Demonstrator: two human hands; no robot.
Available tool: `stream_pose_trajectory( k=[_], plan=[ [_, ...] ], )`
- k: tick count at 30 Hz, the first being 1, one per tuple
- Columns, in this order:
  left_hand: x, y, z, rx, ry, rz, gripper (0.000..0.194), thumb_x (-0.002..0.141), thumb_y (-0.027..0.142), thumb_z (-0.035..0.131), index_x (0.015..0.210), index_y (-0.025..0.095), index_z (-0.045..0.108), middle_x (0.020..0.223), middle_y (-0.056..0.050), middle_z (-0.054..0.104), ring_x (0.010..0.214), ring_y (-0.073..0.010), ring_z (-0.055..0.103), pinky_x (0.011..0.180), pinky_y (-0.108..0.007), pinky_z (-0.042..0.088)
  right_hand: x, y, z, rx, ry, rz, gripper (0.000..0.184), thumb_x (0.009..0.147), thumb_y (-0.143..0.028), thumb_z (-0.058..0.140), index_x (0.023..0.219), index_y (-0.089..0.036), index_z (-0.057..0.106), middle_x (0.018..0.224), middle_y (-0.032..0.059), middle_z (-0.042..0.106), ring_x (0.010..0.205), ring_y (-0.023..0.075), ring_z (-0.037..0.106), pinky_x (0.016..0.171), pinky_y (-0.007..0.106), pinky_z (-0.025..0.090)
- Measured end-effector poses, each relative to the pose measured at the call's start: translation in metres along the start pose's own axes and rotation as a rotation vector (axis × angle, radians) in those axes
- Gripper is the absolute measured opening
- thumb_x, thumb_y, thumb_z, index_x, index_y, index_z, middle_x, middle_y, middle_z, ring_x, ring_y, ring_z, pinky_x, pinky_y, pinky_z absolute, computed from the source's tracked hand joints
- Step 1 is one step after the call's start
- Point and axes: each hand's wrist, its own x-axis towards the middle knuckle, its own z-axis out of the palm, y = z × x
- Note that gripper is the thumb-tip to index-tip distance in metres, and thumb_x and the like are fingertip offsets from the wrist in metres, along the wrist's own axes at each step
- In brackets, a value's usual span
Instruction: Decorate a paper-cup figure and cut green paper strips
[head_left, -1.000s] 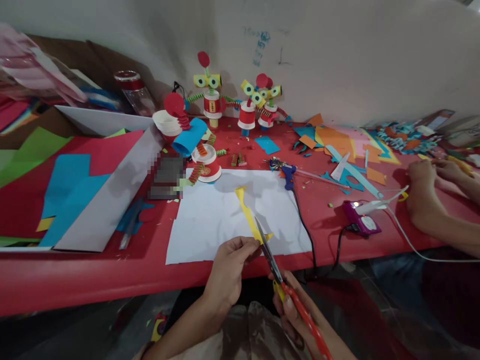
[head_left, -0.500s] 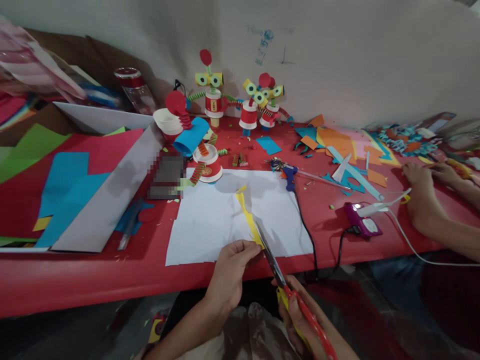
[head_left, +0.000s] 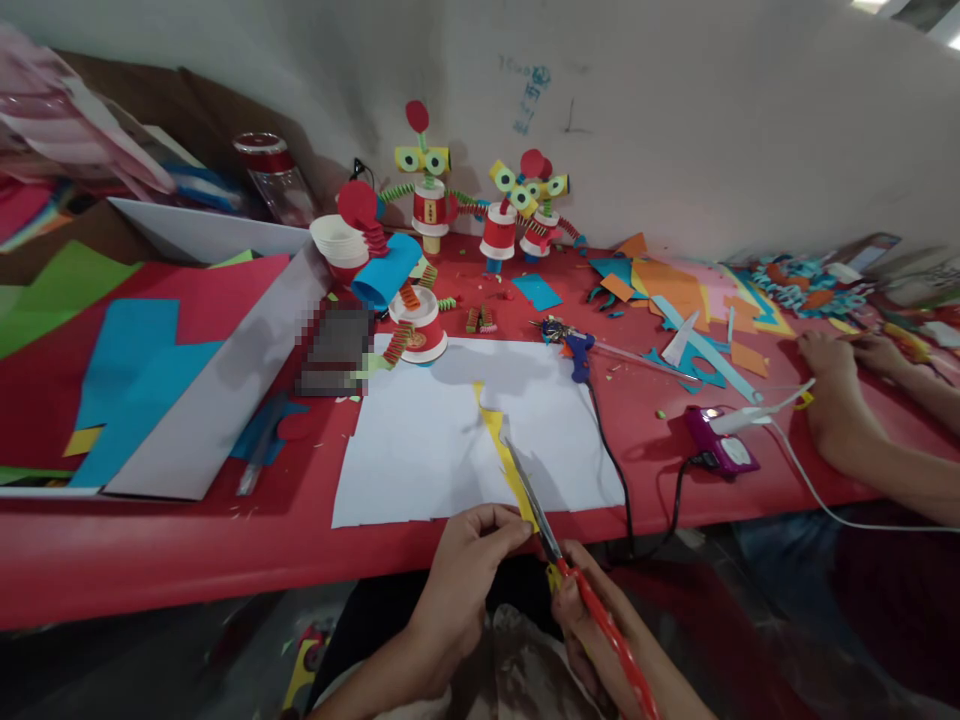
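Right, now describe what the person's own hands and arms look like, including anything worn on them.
The left hand and right hand are both ungloved, with five-fingered human shapes. No ring, watch or bracelet can be made out. The forearms are bare where they show, with no clear sleeve or marking on them.
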Motion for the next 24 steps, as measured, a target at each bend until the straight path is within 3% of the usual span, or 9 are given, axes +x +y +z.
stream_pose_trajectory(
  k=[3, 8, 10, 16, 19, 24],
  plan=[
    [-0.001, -0.001, -0.003, 0.019, -0.006, 0.007, 0.019, 0.063, 0.032, 0.072, 0.058, 0.016, 0.063, 0.065, -0.004, 0.065, 0.069, -0.0179, 0.058, 0.074, -0.031, 0.042, 0.001, 0.005, 0.000, -0.090, 0.001, 0.015, 0.067, 0.079, -0.075, 0.050, 0.120, -0.022, 0.053, 0.059, -0.0087, 0.035, 0.036, 0.0044, 0.026, 0.033, 0.018, 0.023],
    [-0.001, 0.005, -0.014, 0.154, -0.028, 0.020, 0.017, 0.063, 0.030, 0.074, 0.060, 0.015, 0.065, 0.063, -0.001, 0.062, 0.064, -0.0127, 0.052, 0.067, -0.025, 0.039, 0.002, 0.007, -0.004, -0.243, 0.135, -0.156, 0.066, 0.073, -0.080, 0.053, 0.102, -0.021, 0.065, 0.063, -0.0028, 0.043, 0.053, 0.0106, 0.039, 0.047, 0.022, 0.035],
    [-0.001, 0.009, -0.020, 0.195, -0.011, 0.042, 0.018, 0.063, 0.031, 0.075, 0.062, 0.015, 0.066, 0.063, 0.000, 0.062, 0.063, -0.0116, 0.051, 0.065, -0.024, 0.038, 0.000, 0.004, -0.005, -0.204, 0.145, -0.122, 0.067, 0.072, -0.081, 0.053, 0.100, -0.022, 0.065, 0.060, -0.0037, 0.041, 0.052, 0.0100, 0.037, 0.046, 0.021, 0.033],
    [-0.010, 0.014, -0.025, 0.060, -0.056, -0.085, 0.030, 0.058, 0.040, 0.080, 0.063, 0.015, 0.066, 0.068, -0.003, 0.066, 0.069, -0.0162, 0.061, 0.075, -0.029, 0.048, -0.008, -0.003, -0.008, 0.151, -0.018, 0.200, 0.071, 0.074, -0.081, 0.050, 0.117, -0.024, 0.048, 0.060, -0.0081, 0.045, 0.036, 0.0027, 0.027, 0.036, 0.018, 0.023],
    [-0.016, 0.016, -0.023, 0.064, -0.058, -0.080, 0.032, 0.059, 0.042, 0.080, 0.063, 0.015, 0.065, 0.067, -0.003, 0.065, 0.068, -0.0158, 0.060, 0.072, -0.028, 0.048, -0.006, -0.003, -0.008, 0.155, -0.102, 0.198, 0.067, 0.076, -0.079, 0.049, 0.112, -0.023, 0.047, 0.064, -0.0072, 0.051, 0.036, 0.0020, 0.033, 0.037, 0.016, 0.027],
    [-0.028, 0.011, -0.024, 0.152, -0.048, -0.059, 0.027, 0.062, 0.039, 0.077, 0.065, 0.015, 0.067, 0.066, -0.002, 0.064, 0.066, -0.0135, 0.056, 0.067, -0.025, 0.043, 0.005, -0.001, 0.002, 0.126, -0.119, 0.150, 0.058, 0.079, -0.078, 0.047, 0.093, -0.022, 0.045, 0.066, -0.0077, 0.050, 0.036, 0.0019, 0.035, 0.034, 0.015, 0.027]
  ],
)
